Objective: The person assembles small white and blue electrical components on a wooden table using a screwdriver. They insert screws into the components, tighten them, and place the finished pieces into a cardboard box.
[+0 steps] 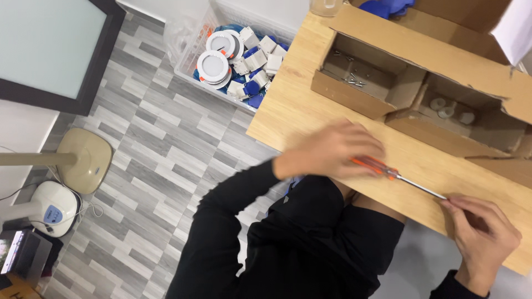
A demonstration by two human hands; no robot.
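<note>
Mid-frame, left hand (332, 150) closed around orange-handled screwdriver (388, 173), tip meeting pinched right-hand fingers (457, 206) at lower right, contents unseen; step judged tip seating, needing steady alignment.

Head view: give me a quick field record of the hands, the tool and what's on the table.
left hand: blurred, wrapped around the orange handle of the screwdriver
right hand: fingertips at the screwdriver's metal tip
surface: wooden table
box: open cardboard box, left compartment with loose screws, right compartment with small round white parts
floor: clear plastic bin of round white lamps and blue-and-white parts
</note>
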